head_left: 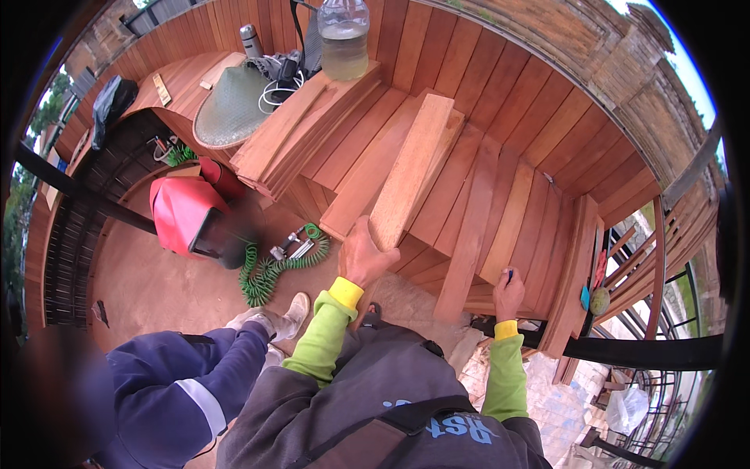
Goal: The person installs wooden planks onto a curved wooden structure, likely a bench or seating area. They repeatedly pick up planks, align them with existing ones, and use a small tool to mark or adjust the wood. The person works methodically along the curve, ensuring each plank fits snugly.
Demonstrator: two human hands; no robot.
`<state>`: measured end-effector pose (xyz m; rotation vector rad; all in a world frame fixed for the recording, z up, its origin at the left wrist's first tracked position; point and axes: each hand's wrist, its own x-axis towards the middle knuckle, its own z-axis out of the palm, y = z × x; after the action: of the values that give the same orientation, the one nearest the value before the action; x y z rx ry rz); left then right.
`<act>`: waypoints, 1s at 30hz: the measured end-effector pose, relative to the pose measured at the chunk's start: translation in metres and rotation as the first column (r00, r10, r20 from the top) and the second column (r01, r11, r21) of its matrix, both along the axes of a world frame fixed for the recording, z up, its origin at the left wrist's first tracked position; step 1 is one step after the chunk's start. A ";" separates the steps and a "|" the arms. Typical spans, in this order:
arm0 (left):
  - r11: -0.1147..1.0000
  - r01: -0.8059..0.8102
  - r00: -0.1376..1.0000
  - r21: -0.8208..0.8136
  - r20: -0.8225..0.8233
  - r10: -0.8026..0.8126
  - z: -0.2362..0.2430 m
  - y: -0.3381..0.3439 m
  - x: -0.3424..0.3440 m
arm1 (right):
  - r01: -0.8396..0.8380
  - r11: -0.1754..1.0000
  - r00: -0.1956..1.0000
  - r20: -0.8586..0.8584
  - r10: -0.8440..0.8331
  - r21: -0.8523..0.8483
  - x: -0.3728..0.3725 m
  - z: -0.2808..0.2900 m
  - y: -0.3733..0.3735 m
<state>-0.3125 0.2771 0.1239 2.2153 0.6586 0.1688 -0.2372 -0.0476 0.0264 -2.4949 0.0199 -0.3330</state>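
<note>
I see a wide deck (500,102) of reddish boards filling the far and right of the scene. A loose plank (414,168) lies tilted over it at the centre, near end in my left hand (366,258), which is closed around that end. To the right my right hand (508,293) is curled on a small blue pen (509,275), its tip at a board. On the left sits a red machine (191,215) with a green coiled hose (269,270) beside it. A clear jug (343,39) stands far off.
</note>
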 end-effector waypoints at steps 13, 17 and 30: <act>0.948 -0.011 1.000 0.318 -0.013 0.016 0.010 0.125 0.096 | 0.157 0.925 0.982 0.159 -0.107 -0.347 0.050 -0.040 0.006; 0.924 0.023 0.995 0.382 -0.095 0.014 -0.017 0.149 0.130 | 0.155 0.927 0.979 0.178 -0.098 -0.342 0.052 -0.039 0.006; 0.828 0.034 0.999 0.560 0.006 -0.045 -0.094 0.158 0.169 | 0.130 0.948 0.980 0.183 -0.078 -0.291 0.049 -0.037 0.000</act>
<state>-0.1433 0.4356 0.0304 2.7865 0.6026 0.4069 -0.1884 -0.0480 -0.0104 -2.7643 0.0344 -0.6346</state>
